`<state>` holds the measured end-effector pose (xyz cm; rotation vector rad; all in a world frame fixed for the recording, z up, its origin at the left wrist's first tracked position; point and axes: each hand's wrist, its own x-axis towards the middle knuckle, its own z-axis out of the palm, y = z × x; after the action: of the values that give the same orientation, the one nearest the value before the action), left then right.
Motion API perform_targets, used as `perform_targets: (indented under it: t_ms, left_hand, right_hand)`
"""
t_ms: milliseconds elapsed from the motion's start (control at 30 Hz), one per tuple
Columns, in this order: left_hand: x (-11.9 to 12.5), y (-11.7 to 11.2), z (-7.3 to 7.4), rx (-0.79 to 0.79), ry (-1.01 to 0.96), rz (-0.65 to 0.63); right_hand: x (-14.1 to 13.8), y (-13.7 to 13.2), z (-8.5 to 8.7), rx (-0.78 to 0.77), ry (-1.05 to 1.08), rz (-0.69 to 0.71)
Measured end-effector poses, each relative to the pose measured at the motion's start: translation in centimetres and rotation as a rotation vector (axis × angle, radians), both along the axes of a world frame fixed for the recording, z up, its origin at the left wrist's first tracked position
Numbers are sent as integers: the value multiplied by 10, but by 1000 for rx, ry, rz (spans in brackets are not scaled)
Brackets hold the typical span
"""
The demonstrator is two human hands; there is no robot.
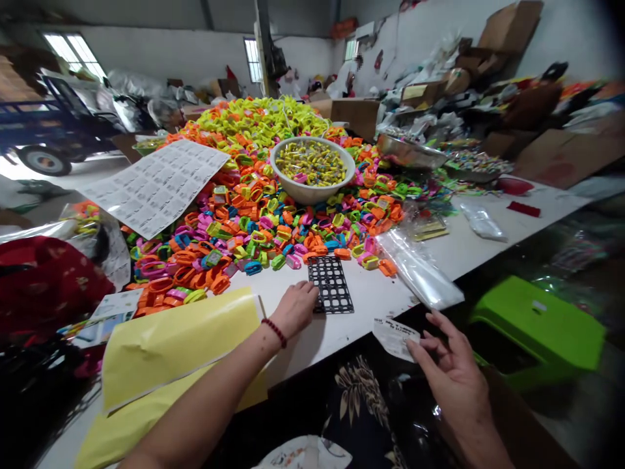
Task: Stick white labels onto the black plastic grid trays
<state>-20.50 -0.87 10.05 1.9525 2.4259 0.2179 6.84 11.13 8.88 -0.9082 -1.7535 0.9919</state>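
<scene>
On the white table lies a black plastic grid tray with rows of square holes. My left hand has its fingers bunched at the tray's left edge, touching it; the fingertips are partly hidden. Off the table's front edge, my right hand pinches a small white printed paper label between thumb and fingers. Just behind the tray spreads a large heap of colourful plastic toy watches, in orange, pink, green, yellow and blue.
A white bowl of small yellow pieces sits in the heap. Printed sheets lie at left, yellow backing paper nearer me. Clear plastic bags overhang the edge at right, near a green stool. A person is further back.
</scene>
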Motion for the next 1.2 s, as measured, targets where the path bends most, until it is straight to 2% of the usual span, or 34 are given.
perform_targets:
  t_ms: [67,133,233,400,533,600,733,900,967,1067,1133,1200]
  left_hand:
    - [-15,30,4,-25,8,-108]
    - [-23,56,8,-89,41,-271]
    - [-23,90,10,-211,111,-476]
    - [-12,128,5,-362,123,-508]
    - [-13,143,4,-367,116,-498]
    - [-15,145,2,-370,113,-481]
    - [-16,145,-3,-407,88,-431]
    - [-13,133,2,-314,35,-337]
    - [-13,119,7,-243,10,-304]
    - [-15,87,11,-175,-51,-304]
    - [-15,61,5,-148,-99,-297]
    - [-12,38,-7,-107,-144,-253]
  right_hand:
    - [8,2,2,0,-83,18]
    - [16,3,2,14,-169,40]
    - [22,1,2,50,-217,34]
    - [32,-5,12,74,-103,-10]
    - [49,-1,13,36,14,-56]
    - [58,2,8,-59,56,-77]
    - [65,2,-2,-311,69,-129]
    - [60,-3,-1,-321,25,-114]
    - [58,-1,-3,-336,15,-109]
    - [55,5,-9,-365,-3,-100]
    - [47,7,-11,-370,-28,-81]
    - [33,6,-10,-354,-60,-62]
